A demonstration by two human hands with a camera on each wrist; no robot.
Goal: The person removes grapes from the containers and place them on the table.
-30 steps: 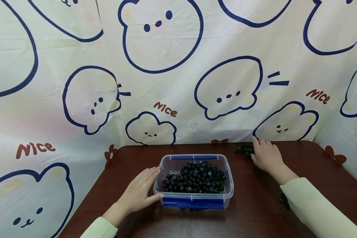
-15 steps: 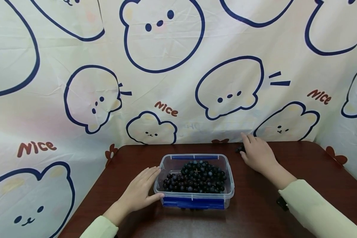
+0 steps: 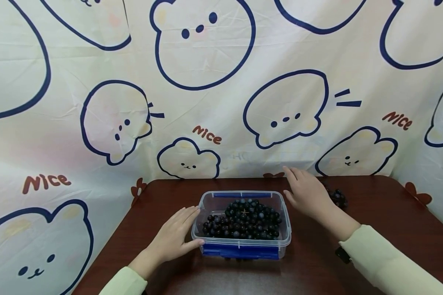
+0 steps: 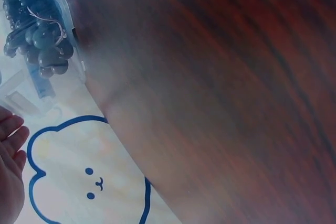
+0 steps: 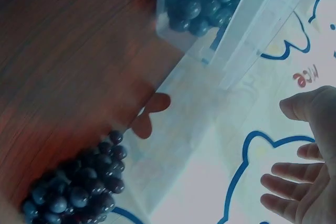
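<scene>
Lying right of the right grip [image 3: 307, 192], partly hidden, dark grape bunch [image 3: 339, 198]

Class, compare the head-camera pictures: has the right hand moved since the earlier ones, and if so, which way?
Yes. Judged against the plastic container, the right hand has moved left, closer to the container's far right corner.

In the head view, the right hand [image 3: 307, 193] is now seen farther left, brought near the upper right corner of the box [image 3: 286, 221]. By it, the left end of the grapes [image 3: 338, 198] is covered; their right end, hidden before, is exposed right of the hand.
</scene>
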